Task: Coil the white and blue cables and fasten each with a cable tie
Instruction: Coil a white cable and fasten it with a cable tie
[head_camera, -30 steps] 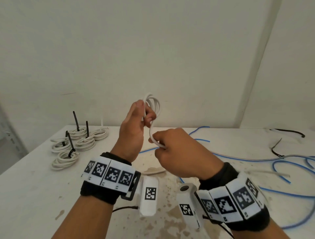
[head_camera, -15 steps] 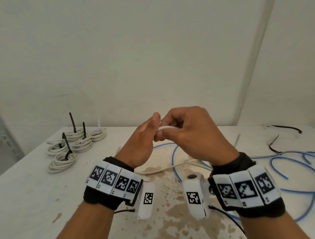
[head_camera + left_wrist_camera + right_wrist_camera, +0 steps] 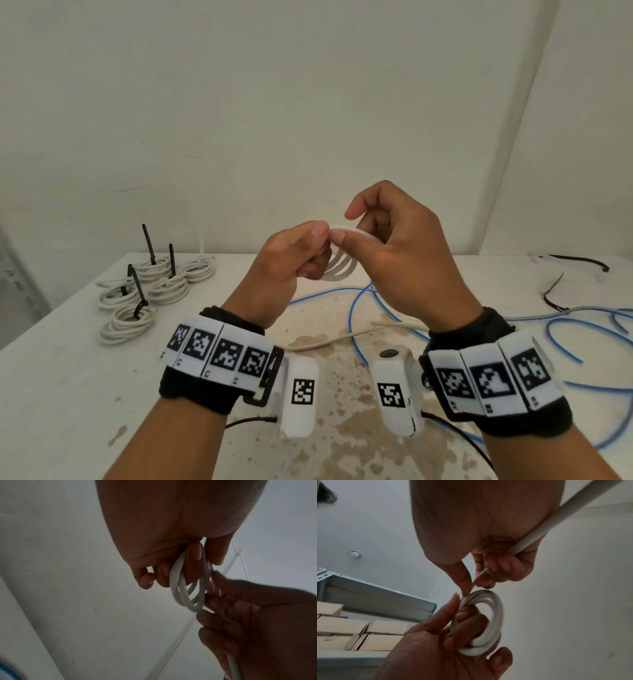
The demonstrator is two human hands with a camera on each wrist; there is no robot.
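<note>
White coiled cable bundles (image 3: 150, 291), several with upright black cable ties (image 3: 149, 244), sit in a cluster at far left of the white stained worktop (image 3: 68, 377). Nearest bundle has a black tie (image 3: 138, 294) cinched round it, tail leaning.

Left hand (image 3: 284, 270) is raised above the worktop centre, fingers curled through a small coil of white round cable (image 3: 342, 270), thumb tip pinching the top of the loops. Left wrist view: three or so loops (image 3: 187, 588) hang round the curled fingers (image 3: 193, 566). Black wristband with square black-and-white marker tags (image 3: 219, 353) and a white camera pod on the wrist.

Right hand (image 3: 404, 260) is just beside the left one, thumb tips nearly touching; thumb and index finger pinch the same white cable at the coil's top, other fingers curled round the strand. Right wrist view: free cable run (image 3: 556, 520) passes through the closed palm (image 3: 488, 520) and out behind it. Same marker band on this wrist.

Below the hands, a loose off-white cable length (image 3: 342, 337) lies on the stained patch. Blue thin cables (image 3: 352, 308) sprawl uncoiled from centre to the right edge. Loose black ties (image 3: 575, 262) lie at far right rear, near the wall.
</note>
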